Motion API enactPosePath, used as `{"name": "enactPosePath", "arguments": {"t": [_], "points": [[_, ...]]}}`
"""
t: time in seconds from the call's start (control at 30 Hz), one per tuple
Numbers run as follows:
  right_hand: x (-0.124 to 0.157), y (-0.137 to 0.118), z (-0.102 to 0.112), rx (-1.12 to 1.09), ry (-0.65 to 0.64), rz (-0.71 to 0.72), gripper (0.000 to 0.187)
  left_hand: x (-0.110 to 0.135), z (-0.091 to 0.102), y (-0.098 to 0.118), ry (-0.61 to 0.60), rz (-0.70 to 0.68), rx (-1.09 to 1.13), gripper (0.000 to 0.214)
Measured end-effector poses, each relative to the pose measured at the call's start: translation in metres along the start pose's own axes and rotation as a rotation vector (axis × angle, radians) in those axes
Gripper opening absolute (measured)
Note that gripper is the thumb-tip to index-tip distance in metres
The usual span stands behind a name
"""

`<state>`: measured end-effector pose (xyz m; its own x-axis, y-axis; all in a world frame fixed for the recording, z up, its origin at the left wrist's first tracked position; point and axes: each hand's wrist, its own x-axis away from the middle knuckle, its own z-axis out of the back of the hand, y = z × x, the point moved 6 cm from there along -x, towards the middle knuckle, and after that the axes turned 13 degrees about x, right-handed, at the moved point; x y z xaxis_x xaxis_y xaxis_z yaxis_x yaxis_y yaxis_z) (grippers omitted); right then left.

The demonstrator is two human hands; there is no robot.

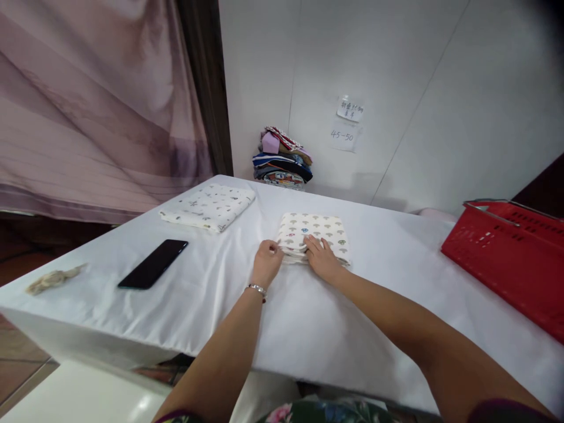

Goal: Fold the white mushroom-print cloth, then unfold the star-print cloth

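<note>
the folded mushroom-print cloth is lying mid-table on the white tablecloth; taking it as the dial's centre, twelve is pointing away from the person. at eight o'clock the left hand is curling in and seems to be pinching the near corner between thumb and finger. between five and six the right hand is resting loosely with fingers spread over the near edge, grasping nothing that shows.

the step in hand is looking like lining up layers that are fanning a little along the six o'clock edge. working well probably means keeping the right hand light and flat while the left is easing its corner straight, without dragging the layers below.

the table's far edge is running close at twelve, while the near edge is sitting farther off at six. the black phone is lying between eight and nine, and a second folded printed cloth between nine and ten. toward three, smooth tablecloth is stretching to the red basket, seemingly giving the easiest elbow room.
</note>
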<state>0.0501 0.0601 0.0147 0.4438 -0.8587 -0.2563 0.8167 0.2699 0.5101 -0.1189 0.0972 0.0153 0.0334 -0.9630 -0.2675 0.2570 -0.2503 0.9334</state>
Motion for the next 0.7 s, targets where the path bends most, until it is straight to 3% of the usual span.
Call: {"name": "enactPosePath", "arguments": {"t": [0.07,0.1,0.2,0.3,0.43,0.57,0.7], "points": [[0.002,0.000,0.000,0.005,0.038,0.002,0.027,-0.002,0.005,0.012,0.065,-0.084,-0.010,0.015],[0.002,0.000,0.000,0.006,0.050,0.000,0.026,-0.005,0.002,0.019,0.041,-0.131,-0.067,0.018],[0.004,0.000,-0.001,0.009,0.077,-0.006,0.025,-0.017,-0.028,0.041,-0.274,-0.240,-0.330,0.027],[0.005,0.000,-0.003,0.042,0.140,0.022,0.024,-0.030,-0.062,0.050,-0.595,-0.274,-0.459,0.029],[0.005,0.001,-0.006,0.063,0.214,0.021,0.020,-0.047,-0.087,0.044,-0.815,-0.242,-0.574,0.027],[0.009,-0.001,0.001,0.044,0.248,0.060,0.018,-0.052,-0.094,0.033,-0.897,-0.221,-0.679,0.026],[0.014,-0.001,0.015,0.018,0.289,0.094,0.019,-0.051,-0.098,0.028,-0.870,-0.216,-0.740,0.029]]}}
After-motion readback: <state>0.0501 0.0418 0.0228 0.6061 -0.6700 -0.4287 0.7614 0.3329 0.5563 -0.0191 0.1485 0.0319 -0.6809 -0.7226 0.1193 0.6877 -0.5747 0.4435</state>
